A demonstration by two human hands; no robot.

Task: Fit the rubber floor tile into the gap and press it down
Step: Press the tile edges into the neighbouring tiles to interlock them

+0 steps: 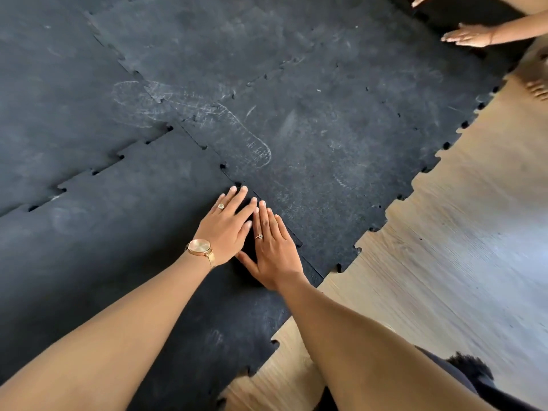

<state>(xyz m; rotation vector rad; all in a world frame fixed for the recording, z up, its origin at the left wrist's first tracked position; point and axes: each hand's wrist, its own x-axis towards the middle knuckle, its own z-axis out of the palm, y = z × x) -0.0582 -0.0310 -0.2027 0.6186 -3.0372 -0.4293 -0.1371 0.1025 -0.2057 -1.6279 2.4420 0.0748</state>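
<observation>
Black interlocking rubber floor tiles cover most of the floor. The near tile [124, 238] lies under my arms, its toothed edge meeting a scuffed neighbouring tile [341, 137] along a seam [231, 176] that runs toward me. My left hand [228, 226], with a watch and a ring, lies flat on the near tile beside the seam. My right hand [274, 247] lies flat across the seam, fingers together, touching the left fingertips. Neither hand holds anything.
Bare light wooden floor [444, 262] lies to the right of the tiles' jagged outer edge. Another person's hand [468, 35] rests flat on a tile at the far right corner. A dusty shoe print [237, 134] marks the scuffed tile.
</observation>
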